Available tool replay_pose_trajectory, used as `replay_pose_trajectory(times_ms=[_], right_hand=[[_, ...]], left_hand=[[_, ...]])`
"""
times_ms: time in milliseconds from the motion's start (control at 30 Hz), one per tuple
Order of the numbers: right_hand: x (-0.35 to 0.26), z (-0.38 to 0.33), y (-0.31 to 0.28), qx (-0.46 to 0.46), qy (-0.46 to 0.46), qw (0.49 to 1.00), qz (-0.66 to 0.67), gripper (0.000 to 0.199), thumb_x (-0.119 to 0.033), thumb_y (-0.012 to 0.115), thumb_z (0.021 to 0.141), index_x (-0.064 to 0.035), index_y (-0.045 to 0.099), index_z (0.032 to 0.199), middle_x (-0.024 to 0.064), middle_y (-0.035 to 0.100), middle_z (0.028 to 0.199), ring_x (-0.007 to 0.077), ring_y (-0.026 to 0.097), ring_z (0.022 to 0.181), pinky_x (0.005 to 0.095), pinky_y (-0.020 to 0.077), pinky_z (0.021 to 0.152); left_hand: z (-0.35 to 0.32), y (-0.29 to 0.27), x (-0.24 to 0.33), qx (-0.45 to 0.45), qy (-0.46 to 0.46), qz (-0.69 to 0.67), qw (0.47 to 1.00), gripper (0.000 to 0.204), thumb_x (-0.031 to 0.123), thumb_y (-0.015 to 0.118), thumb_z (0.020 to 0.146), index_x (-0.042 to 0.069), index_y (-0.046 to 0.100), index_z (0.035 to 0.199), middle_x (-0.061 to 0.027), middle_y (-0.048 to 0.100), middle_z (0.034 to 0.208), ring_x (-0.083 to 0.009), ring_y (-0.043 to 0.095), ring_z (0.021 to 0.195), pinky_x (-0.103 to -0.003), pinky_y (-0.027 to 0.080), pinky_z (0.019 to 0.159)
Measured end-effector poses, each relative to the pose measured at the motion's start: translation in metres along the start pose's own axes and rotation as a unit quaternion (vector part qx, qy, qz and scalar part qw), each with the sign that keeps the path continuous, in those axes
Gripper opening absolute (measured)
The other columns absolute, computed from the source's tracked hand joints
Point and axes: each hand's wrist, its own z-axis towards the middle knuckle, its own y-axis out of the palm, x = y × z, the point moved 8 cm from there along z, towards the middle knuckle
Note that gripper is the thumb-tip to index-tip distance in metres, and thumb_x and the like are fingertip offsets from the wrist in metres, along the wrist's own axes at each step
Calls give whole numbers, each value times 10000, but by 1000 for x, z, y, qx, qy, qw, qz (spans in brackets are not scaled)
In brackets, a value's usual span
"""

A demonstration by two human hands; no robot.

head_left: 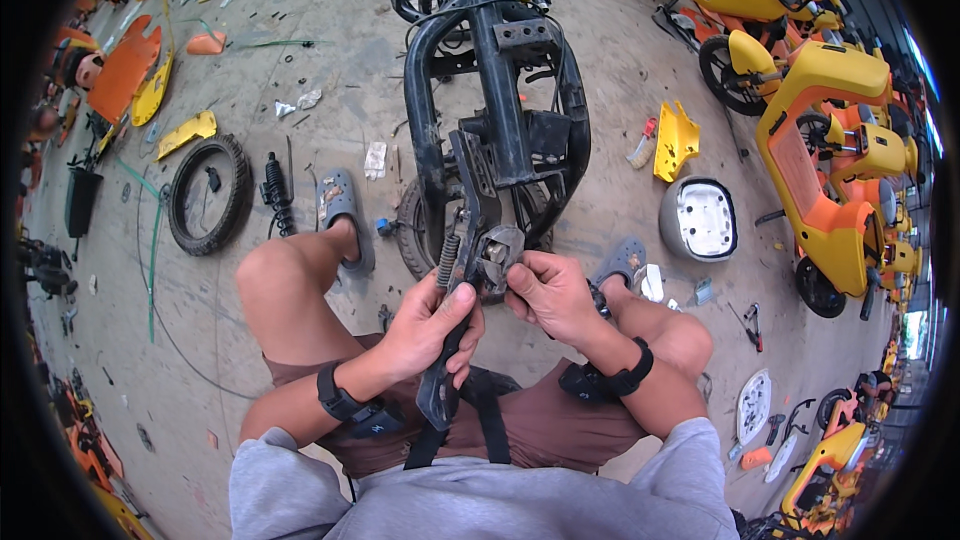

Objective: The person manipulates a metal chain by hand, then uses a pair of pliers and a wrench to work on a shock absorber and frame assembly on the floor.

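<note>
My left hand (432,325) is wrapped round a long black metal arm (480,202), holding it up at a slant over my lap. A coil spring (449,258) runs along the arm's left side. On the arm's right side sits a round grey metal part (498,252) with a lighter centre. Against that part's right edge, my right hand (550,295) is closed with thumb and forefinger pinching; its inner fingers are partly hidden. Just beyond my hands stands a black tubular scooter frame (490,70), with a wheel (412,230) low behind the arm.
On the floor at left lie a loose tyre (207,195) and a shock absorber (276,192). To the right are a yellow panel (677,142), a grey shell with white lining (699,219) and pliers (752,326). Yellow and orange scooters (820,150) line the right side.
</note>
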Motion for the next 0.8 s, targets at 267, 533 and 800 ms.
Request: replay_pose_trajectory(times_ms=[267,533,800], right_hand=[[5,1,1,-24,-3,998,62,364,-354,625,933,-29,582,776,3,553,586,42,445,495,210,305,432],[10,-1,19,-5,7,983,184,382,-371,608,934,-56,444,1075,12,522,599,57,438,451,192,298,386],[11,-1,40,-9,66,952,298,387,-436,561,942,-83,464,1066,40,557,672,85,458,451,209,332,404]], left_hand=[[-1,-2,2,9,20,42,999,391,428,427,1003,44,416,1075,-103,489,636,-147,476,391,-302,485,347],[2,-8,1,94,103,85,987,333,367,474,1000,41,416,1042,-67,525,630,-119,500,401,-241,431,374],[2,-13,20,186,222,207,934,369,328,517,989,-23,483,1098,-47,614,645,-90,548,447,-213,411,390]])
